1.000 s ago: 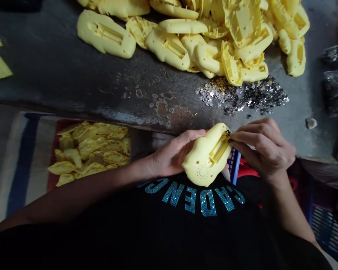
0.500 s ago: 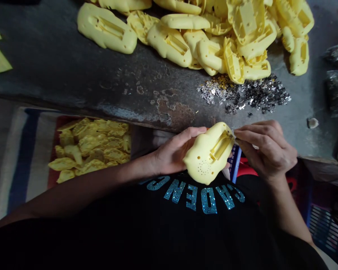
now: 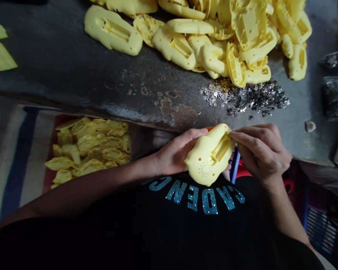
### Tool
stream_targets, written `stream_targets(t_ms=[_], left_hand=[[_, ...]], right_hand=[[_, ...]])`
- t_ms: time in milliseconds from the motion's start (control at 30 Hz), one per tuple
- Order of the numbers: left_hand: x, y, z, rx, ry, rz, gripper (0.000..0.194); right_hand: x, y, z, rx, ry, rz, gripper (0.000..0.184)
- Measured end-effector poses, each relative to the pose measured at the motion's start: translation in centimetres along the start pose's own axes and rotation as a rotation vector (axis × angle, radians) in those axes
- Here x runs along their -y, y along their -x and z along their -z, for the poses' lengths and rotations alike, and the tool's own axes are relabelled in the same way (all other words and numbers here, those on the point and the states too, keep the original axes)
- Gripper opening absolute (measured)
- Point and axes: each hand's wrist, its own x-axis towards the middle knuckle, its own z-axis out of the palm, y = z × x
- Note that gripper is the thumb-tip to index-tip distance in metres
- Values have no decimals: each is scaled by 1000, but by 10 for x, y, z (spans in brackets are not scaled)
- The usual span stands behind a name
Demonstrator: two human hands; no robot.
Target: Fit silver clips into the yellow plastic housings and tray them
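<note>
My left hand (image 3: pixel 174 153) grips a yellow plastic shell (image 3: pixel 207 157) with a slot and a ring of small holes, held just below the table's front edge. My right hand (image 3: pixel 260 150) is pinched at the upper end of the shell's slot, fingertips pressed together on a tiny piece that I cannot make out. A heap of small silver and gold metal bits (image 3: pixel 243 98) lies on the table just above my hands.
A big pile of yellow shells (image 3: pixel 222 37) covers the back of the dark worn table (image 3: pixel 73 75). Below its edge at left, a red bin (image 3: pixel 86 148) holds several yellow shells. Dark plastic bags (image 3: pixel 336 88) lie at the right, and coloured crates (image 3: pixel 321 228) sit under it.
Both hands and the shell have hardly moved. The right fingertips stay pinched at the slot's end, shifted slightly. The view drifted a little to the right.
</note>
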Motion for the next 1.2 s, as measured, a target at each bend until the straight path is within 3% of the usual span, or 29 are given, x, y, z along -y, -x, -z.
stream_targets(t_ms=[167,300,433,500,567,667,833,933,1033,1133,1200], left_hand=[[3,-1,3,55,64,-20,65],[4,-2,4,59,60,-44,67],[4,0,0,-73,-48,-119,71],[4,4,-2,-123,-169,-171,65],[2,12,-3,-147,-345,-217,53],[-2,25,-5,-128,-561,-242,58],[-6,34,-4,-57,-694,-212,71],[-7,30,-4,-59,-763,-197,70],[-12,24,2,29,-835,-189,68],[-22,19,17,166,-986,-341,60],[-29,15,26,200,-1120,-529,70]], right_hand=[[5,5,-2,-43,78,5,56],[7,2,1,-58,-30,-96,45],[0,-11,11,152,-321,-327,32],[-3,-18,14,266,-401,-367,31],[-5,-21,15,283,-414,-384,26],[-3,-17,11,218,-432,-389,21],[0,10,-5,93,-461,-417,28],[0,26,-11,28,-481,-484,30],[1,36,-14,-16,-601,-614,27],[5,36,-19,-109,-846,-852,27],[5,34,-25,-163,-1020,-995,34]])
